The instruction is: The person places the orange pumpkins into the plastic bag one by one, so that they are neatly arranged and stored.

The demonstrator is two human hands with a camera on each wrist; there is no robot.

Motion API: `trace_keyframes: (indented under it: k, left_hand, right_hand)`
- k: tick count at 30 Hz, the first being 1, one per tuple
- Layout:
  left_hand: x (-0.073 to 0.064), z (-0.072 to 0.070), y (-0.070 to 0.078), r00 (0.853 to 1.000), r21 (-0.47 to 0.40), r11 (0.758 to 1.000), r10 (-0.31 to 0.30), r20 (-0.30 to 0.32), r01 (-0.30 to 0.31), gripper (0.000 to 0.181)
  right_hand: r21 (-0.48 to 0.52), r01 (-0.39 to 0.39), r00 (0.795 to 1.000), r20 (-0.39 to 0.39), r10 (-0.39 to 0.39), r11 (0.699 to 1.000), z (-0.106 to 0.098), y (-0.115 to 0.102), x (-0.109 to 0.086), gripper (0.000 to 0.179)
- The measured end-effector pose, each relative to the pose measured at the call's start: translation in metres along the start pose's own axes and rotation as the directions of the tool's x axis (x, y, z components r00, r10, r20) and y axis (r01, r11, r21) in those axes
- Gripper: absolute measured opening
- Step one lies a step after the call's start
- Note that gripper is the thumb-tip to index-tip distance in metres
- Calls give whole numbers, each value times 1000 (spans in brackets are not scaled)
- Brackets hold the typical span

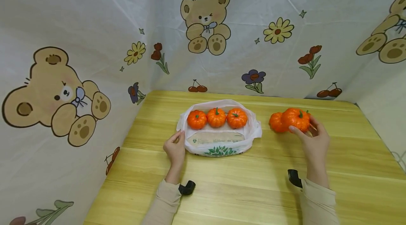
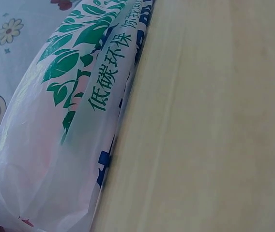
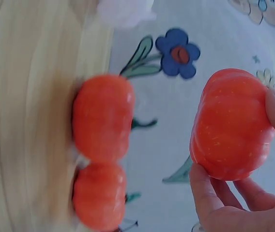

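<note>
A white plastic bag (image 1: 219,147) with green leaf print lies on the table, its mouth spread wide. Three small orange pumpkins, a left one (image 1: 197,119), a middle one (image 1: 216,117) and a right one (image 1: 237,118), sit in a row inside it. My left hand (image 1: 175,150) pinches the bag's left rim; the left wrist view shows the bag's printed side (image 2: 74,101). With thumb and fingers my right hand (image 1: 317,142) holds another pumpkin (image 3: 232,125) above the table. Beside and below it stand two more pumpkins, one larger (image 3: 103,118), one smaller (image 3: 100,195), partly hidden in the head view.
The wooden table (image 1: 234,189) ends at the back against a hanging cloth (image 1: 247,59) printed with bears and flowers. More cloth hangs on the left and right sides. Black wrist mounts (image 1: 187,188) show at both sleeves.
</note>
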State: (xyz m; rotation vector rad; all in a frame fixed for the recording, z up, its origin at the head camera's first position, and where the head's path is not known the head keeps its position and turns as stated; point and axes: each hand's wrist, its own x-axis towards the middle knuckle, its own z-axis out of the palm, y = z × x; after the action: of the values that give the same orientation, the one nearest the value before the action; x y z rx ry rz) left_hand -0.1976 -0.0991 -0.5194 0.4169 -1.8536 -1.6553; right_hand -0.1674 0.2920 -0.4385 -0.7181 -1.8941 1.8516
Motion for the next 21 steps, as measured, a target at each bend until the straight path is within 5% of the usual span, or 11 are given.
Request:
trace_keyframes:
  k: [9,21]
  left_hand:
    - [0,0,0,1000,0,1000,10,-2,-10,13]
    - [1,0,-1,1000,-11,1000,11,3,-11,13]
  right_hand:
    - [-132,129,977,185,-103,983,52,4,-22,78]
    - [-83,231,881,440,-172,969,114,13,-49,76]
